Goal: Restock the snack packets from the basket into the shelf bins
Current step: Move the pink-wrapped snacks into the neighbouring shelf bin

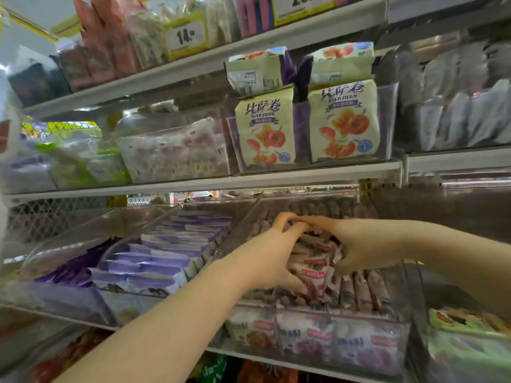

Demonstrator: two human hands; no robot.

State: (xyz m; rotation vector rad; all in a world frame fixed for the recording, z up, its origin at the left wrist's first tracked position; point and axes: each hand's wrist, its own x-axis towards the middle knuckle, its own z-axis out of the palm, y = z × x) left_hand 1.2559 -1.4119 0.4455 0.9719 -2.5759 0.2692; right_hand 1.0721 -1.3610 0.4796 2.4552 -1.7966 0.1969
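A clear plastic shelf bin on the middle shelf holds rows of small white snack packets with red labels. Both my hands reach into it. My left hand and my right hand together grip a bunch of the white and red packets from either side, fingertips meeting above it. The bunch stands upright over the packets lying in the bin. The basket is out of view.
Left of this bin is a bin of purple packets, and beyond it one of darker purple packets. The shelf above carries cream packets with tomato pictures in clear bins. More packets fill the shelf below.
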